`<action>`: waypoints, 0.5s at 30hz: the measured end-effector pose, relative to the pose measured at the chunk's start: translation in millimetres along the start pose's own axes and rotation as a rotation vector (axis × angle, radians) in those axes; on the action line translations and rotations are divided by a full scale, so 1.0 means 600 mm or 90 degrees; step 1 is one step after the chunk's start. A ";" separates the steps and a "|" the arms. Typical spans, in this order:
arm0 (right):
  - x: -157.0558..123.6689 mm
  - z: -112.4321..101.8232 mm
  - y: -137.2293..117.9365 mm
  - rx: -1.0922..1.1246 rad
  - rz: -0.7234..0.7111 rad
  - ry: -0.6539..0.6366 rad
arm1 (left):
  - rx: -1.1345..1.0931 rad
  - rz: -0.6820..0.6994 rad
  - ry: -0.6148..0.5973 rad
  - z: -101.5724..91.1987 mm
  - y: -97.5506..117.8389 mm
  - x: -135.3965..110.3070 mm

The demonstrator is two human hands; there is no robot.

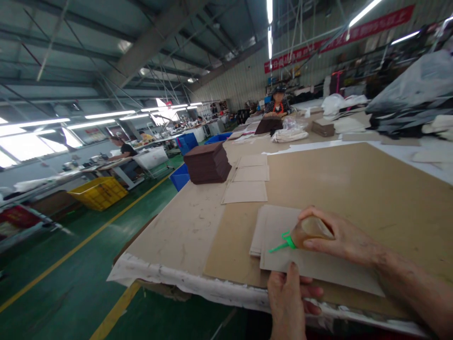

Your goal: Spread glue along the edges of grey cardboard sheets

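Note:
My right hand (pixel 339 238) is wrapped round a small squeeze bottle (pixel 307 231) of amber liquid with a green nozzle (pixel 281 244). The nozzle points left and hovers just over a pile of grey-brown card sheets (pixel 274 226) lying on a large brown board (pixel 354 189). My left hand (pixel 288 295) sits at the table's near edge, thumb pressed on the top sheet and fingers curled under its front edge.
Three single card sheets (pixel 247 182) lie in a row farther up the table beside a stack of dark brown pieces (pixel 207 163). A seated person (pixel 278 104) works at the far end. Blue bins (pixel 180 175) and a yellow crate (pixel 98 192) stand on the green floor left.

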State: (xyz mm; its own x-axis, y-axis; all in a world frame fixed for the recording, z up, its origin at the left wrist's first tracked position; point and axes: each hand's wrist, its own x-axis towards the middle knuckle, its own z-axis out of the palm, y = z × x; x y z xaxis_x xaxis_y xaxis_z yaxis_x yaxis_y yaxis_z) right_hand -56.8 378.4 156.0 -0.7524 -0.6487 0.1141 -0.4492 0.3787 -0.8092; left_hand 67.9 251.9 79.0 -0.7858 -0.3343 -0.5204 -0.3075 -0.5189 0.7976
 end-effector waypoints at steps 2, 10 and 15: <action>-0.001 -0.013 0.012 0.007 0.057 0.064 | 0.000 0.000 0.005 -0.001 0.000 0.000; 0.046 -0.034 0.032 -0.116 0.044 0.180 | -0.007 0.034 0.031 0.006 0.003 -0.010; 0.082 -0.015 0.015 -0.213 -0.047 0.158 | 0.005 0.025 0.030 0.003 0.002 -0.004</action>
State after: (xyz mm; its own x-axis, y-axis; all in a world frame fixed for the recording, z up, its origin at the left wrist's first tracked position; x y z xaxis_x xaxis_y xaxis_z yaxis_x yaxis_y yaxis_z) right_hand -102.6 355.9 159.5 -0.7874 -0.5187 0.3332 -0.6069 0.5574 -0.5665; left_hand 68.2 253.2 81.8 -0.7709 -0.3910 -0.5028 -0.2814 -0.4990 0.8196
